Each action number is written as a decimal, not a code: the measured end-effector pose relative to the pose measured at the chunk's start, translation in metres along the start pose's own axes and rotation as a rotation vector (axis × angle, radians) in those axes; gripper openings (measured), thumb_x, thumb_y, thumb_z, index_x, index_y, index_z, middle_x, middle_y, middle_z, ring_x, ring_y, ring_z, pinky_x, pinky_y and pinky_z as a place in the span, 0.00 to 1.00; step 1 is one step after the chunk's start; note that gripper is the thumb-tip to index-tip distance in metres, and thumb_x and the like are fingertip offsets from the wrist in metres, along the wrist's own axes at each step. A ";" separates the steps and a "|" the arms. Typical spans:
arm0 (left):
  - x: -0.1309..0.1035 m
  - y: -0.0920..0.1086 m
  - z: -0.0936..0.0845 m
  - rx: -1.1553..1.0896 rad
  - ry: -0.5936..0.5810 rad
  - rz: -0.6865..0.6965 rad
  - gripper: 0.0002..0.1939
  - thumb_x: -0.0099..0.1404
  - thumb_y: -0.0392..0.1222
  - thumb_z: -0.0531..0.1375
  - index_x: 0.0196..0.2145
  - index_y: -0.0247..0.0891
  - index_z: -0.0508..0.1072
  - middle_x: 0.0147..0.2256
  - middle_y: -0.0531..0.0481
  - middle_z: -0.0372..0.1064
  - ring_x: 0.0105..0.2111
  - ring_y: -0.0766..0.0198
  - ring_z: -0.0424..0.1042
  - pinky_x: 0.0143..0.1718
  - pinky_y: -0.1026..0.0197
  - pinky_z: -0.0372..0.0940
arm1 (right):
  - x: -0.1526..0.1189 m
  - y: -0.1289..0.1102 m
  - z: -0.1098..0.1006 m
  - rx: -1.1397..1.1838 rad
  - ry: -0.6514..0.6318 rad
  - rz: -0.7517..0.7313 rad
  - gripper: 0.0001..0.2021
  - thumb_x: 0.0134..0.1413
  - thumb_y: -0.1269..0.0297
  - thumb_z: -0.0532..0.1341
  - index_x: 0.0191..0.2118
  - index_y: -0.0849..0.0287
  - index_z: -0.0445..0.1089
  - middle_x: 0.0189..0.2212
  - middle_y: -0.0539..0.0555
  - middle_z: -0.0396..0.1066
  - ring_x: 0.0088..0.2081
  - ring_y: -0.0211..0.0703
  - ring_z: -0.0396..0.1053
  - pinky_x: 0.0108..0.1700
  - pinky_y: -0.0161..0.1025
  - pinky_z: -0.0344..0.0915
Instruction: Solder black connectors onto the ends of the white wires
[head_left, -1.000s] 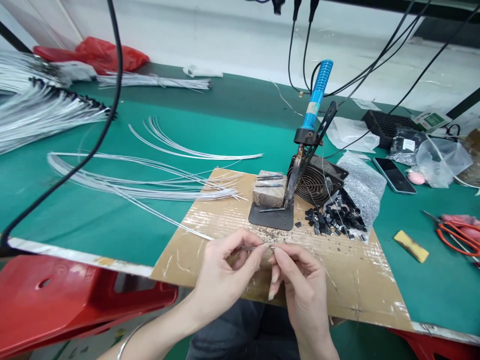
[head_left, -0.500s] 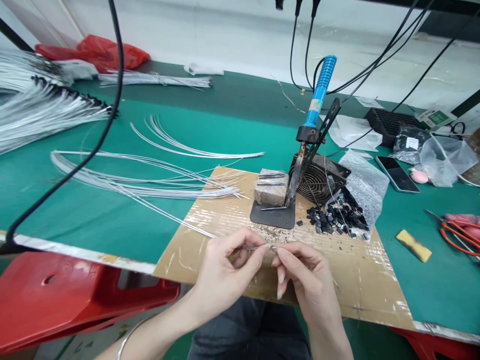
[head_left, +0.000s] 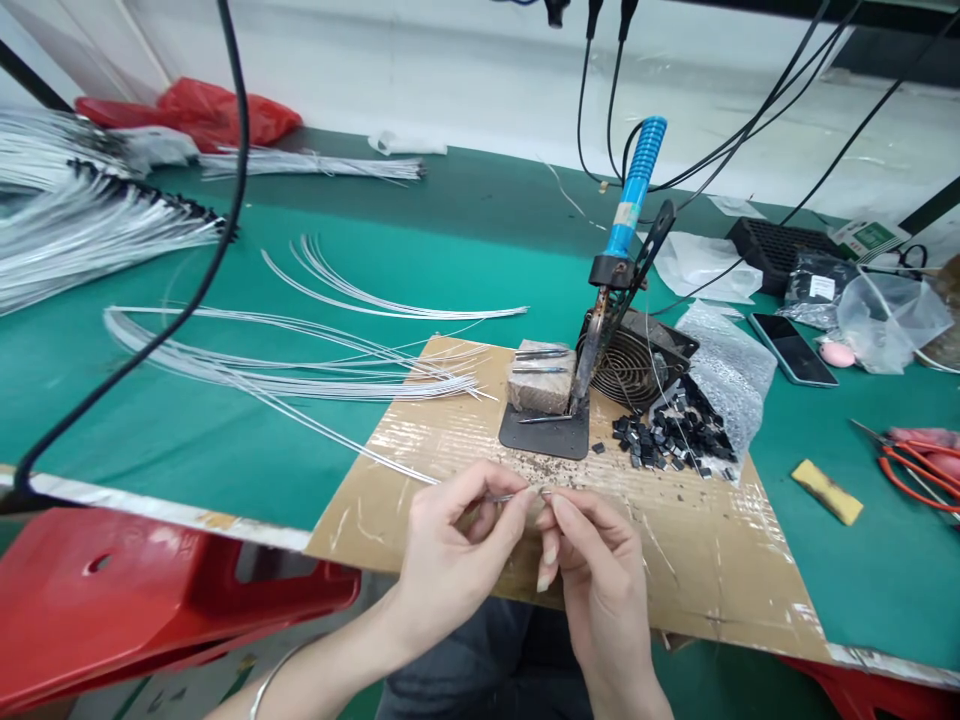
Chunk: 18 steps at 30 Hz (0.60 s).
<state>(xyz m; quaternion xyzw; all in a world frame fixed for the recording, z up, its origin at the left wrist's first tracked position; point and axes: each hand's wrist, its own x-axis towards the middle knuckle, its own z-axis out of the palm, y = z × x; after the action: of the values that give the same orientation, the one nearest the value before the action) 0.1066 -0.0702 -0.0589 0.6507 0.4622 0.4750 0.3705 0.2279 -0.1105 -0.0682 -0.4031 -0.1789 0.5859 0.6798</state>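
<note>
A few white wires (head_left: 405, 468) are gripped in the left hand (head_left: 466, 540), by which they are met near the front edge of a cardboard sheet (head_left: 727, 565) laid on the green desk (head_left: 232, 455). The thumb and forefinger are pressed together there, with the other fingers curled beneath. A thin end (head_left: 546, 491), shown just past the left fingertips, is pinched between the thumb and forefinger of the right hand (head_left: 604, 565); its remaining fingers are loosely bent. The two sets of fingertips are held close to each other, and the exact form of the tiny piece between them cannot be told. Behind the hands, a blue-handled soldering iron (head_left: 636, 185) is held in a stand beside a grey block (head_left: 541, 388). Small black pieces (head_left: 679, 430) are heaped to the right, near a fan (head_left: 630, 370).
</note>
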 end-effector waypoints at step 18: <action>0.049 -0.021 -0.041 0.303 -0.017 0.152 0.10 0.68 0.42 0.63 0.31 0.37 0.78 0.23 0.53 0.72 0.21 0.68 0.64 0.25 0.65 0.58 | 0.006 -0.021 -0.037 -0.163 0.096 -0.238 0.14 0.51 0.52 0.75 0.34 0.59 0.85 0.28 0.57 0.81 0.21 0.36 0.74 0.23 0.31 0.75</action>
<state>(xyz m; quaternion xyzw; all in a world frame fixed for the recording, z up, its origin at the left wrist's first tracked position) 0.0680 -0.0159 -0.0536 0.7363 0.4747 0.4210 0.2352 0.2692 -0.1176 -0.0765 -0.4605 -0.2398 0.4648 0.7172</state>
